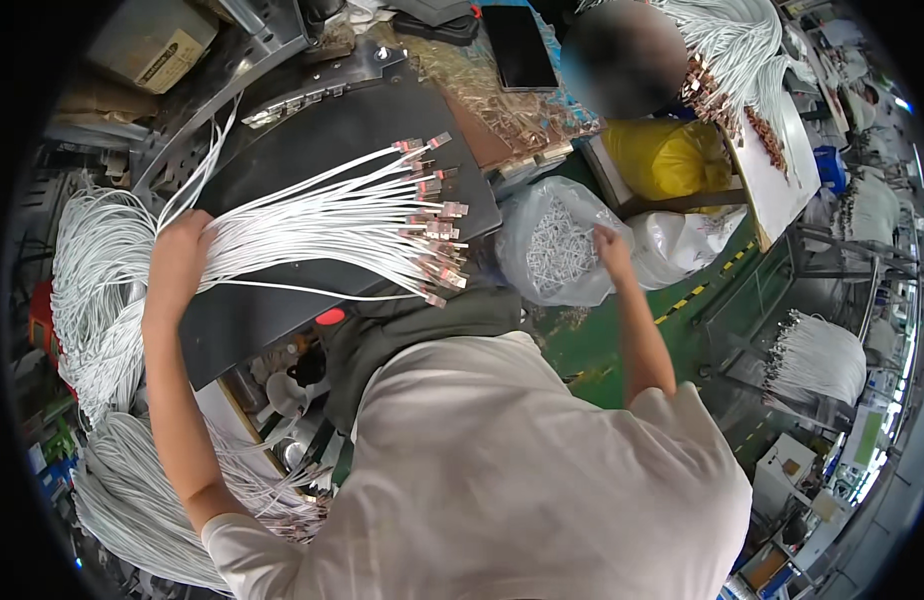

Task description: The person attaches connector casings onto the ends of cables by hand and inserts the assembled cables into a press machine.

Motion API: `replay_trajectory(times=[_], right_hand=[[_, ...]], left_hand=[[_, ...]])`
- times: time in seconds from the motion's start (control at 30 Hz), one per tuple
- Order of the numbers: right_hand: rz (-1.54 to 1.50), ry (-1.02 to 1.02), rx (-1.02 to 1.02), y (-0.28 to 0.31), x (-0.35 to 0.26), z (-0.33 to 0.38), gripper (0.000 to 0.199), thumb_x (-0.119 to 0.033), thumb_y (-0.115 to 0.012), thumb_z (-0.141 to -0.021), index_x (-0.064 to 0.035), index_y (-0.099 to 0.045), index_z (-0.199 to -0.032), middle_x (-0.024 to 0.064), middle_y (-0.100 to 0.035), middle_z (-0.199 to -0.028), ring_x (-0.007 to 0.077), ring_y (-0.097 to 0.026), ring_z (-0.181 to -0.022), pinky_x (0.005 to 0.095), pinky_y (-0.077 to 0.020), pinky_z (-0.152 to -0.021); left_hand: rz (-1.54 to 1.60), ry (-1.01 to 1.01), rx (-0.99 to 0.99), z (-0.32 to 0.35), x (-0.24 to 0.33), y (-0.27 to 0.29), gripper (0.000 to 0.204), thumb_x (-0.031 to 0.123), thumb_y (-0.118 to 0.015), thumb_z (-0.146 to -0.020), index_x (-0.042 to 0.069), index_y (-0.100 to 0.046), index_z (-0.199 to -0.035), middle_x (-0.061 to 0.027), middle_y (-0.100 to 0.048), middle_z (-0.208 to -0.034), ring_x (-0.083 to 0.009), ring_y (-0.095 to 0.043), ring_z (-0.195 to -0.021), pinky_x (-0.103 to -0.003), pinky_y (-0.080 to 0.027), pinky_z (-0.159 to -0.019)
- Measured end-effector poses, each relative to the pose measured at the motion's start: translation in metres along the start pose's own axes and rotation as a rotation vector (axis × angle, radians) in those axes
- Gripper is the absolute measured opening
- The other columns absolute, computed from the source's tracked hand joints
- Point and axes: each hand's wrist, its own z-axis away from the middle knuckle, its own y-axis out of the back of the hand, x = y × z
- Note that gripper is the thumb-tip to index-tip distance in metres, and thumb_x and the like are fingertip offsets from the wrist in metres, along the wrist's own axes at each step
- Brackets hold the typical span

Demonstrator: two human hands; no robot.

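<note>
A fanned bundle of white cables point(302, 220) lies across the black tabletop point(382, 115), its metal-and-copper-coloured connectors point(440, 230) pointing right. My left hand point(185, 240) is closed round the bundle near its left part; some of the fingers are hidden. To the right of the table, a clear plastic bag point(530, 280) stands open, with many small white pieces point(554, 245) inside. My right hand point(612, 252) is at the bag's right rim, fingers curled together. Whatever it holds, if anything, is too small to make out.
Long coils of white cable point(102, 270) hang off the table's left side, with more cables point(142, 500) below. A phone point(520, 48) lies at the back. A yellow bag point(672, 160) and another cable pile point(737, 40) are at the far right, near a blurred round patch.
</note>
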Motion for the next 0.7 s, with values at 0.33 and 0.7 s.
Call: replay_trajectory(times=[0.33,0.7], right_hand=[[-0.344,0.455,0.522,0.004,-0.152,0.031,0.022,-0.011,-0.061,-0.104,0.0006,-0.069,-0.121,0.0121,-0.071,-0.109,0.0174,-0.068,-0.095,0.0312,-0.0538,-0.085],[0.276,1.539,0.202,0.015,-0.556,0.099,0.028,-0.014,-0.068,-0.085,-0.0119,-0.070,-0.113,0.0071,-0.072,-0.088,0.0264,-0.072,-0.090,0.0430,-0.0554,-0.080]], left_hand=[[0.006,0.049,0.441,0.013,0.030,0.000,0.024,0.022,-0.069,-0.099,-0.001,-0.065,-0.105,-0.0180,-0.065,-0.092,-0.0369,-0.062,-0.089,-0.048,-0.046,-0.082],[0.897,0.034,0.519,-0.031,0.110,0.035,0.022,0.013,-0.077,-0.094,0.001,-0.068,-0.111,-0.0017,-0.069,-0.092,-0.0089,-0.058,-0.083,-0.025,-0.048,-0.077]])
